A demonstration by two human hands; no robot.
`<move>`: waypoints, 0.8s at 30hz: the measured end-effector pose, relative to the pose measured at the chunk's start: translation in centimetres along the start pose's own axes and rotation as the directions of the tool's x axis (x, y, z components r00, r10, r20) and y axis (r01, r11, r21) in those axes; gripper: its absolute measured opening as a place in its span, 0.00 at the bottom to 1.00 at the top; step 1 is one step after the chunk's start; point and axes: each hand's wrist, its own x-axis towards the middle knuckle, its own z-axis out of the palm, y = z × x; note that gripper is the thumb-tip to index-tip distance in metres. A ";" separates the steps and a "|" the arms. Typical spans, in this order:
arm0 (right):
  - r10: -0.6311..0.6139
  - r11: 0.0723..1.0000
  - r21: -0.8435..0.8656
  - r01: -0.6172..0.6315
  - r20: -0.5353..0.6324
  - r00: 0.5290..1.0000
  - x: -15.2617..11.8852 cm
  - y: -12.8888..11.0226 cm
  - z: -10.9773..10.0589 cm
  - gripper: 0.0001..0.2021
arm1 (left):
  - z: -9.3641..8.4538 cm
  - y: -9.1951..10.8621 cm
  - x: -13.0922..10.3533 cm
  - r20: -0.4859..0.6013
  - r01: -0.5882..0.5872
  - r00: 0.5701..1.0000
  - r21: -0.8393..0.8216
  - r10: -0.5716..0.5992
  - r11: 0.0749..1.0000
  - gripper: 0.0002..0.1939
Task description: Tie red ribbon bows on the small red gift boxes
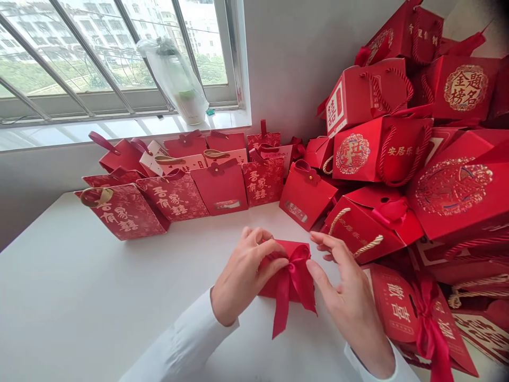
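Head view: we have a small red box (270,291) on the white table (99,297), directly ahead of us and between our 2 hands. A red ribbon bow (293,269) sits on its near side, the knot right of the left fingertips and left of the right thumb. Our left hand (254,270) is the nearer of the 2: its thumb and forefinger close in a pinch on the left part of the bow, and its wrist comes in from the lower left. Our right hand (344,286) has thumb and fingers spread, with the thumb tip just beside the right loop; we cannot tell whether it touches. The 2 ribbon tails (281,310) hang toward us, the left tail reaching lower. What shows of the box seems wider from left to right, but the hands cover its ends, so we cannot be sure of its long axis. Beyond it stands a row of gift bags (173,196); to the right, gift boxes (449,185) are piled high.
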 end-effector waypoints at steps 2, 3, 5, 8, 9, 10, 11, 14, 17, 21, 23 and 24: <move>0.007 0.999 0.039 -0.012 0.104 0.995 0.9 0.2 0.4 0.14 | 0.1 -0.1 0.0 -0.003 -0.006 1.000 0.000 0.006 1.000 0.06; 0.002 0.999 0.052 -0.009 0.135 0.991 1.3 0.3 0.6 0.12 | 0.1 -0.2 0.1 0.002 -0.006 1.000 -0.008 0.006 1.000 0.05; -0.008 0.999 0.053 0.001 0.146 0.989 1.8 0.2 0.7 0.06 | 0.1 -0.4 0.1 0.017 -0.003 1.000 -0.032 0.003 0.999 0.04; -0.026 0.999 0.040 0.021 0.113 0.993 2.2 -0.3 0.8 0.05 | 0.3 -0.5 0.0 0.030 0.009 1.000 -0.065 -0.007 0.998 0.04; -0.033 0.999 0.044 0.029 0.106 0.994 2.2 -0.4 0.8 0.05 | 0.4 -0.5 0.0 0.032 0.015 0.999 -0.075 -0.013 0.997 0.03; -0.043 0.998 0.051 0.038 0.099 0.994 2.2 -0.6 0.8 0.04 | 0.4 -0.5 0.0 0.034 0.024 0.999 -0.082 -0.021 0.996 0.02; -0.050 0.997 0.058 0.045 0.089 0.995 2.2 -0.7 0.9 0.04 | 0.4 -0.5 0.0 0.035 0.032 0.999 -0.085 -0.029 0.996 0.02; -0.049 0.997 0.057 0.046 0.044 0.998 2.1 -0.7 0.9 0.04 | 0.5 -0.3 0.0 0.039 0.047 0.998 -0.082 -0.044 0.996 0.02; -0.009 0.999 0.046 0.010 -0.014 1.000 2.1 -0.3 1.0 0.03 | 0.5 -0.2 0.0 0.043 0.047 0.998 -0.079 -0.044 0.996 0.03; 0.040 0.997 0.076 -0.033 -0.086 0.996 1.9 0.0 0.8 0.06 | 0.2 -0.3 -0.1 0.041 0.042 0.998 -0.069 -0.039 0.997 0.02; -0.001 0.998 0.059 0.009 -0.137 0.991 1.5 -0.1 0.5 0.06 | -0.2 -0.3 0.0 0.038 0.045 0.998 -0.066 -0.042 0.997 0.03; -0.049 0.998 0.029 0.053 -0.140 0.989 1.2 -0.2 0.3 0.05 | -0.4 -0.4 0.0 0.037 0.048 0.998 -0.067 -0.045 0.997 0.04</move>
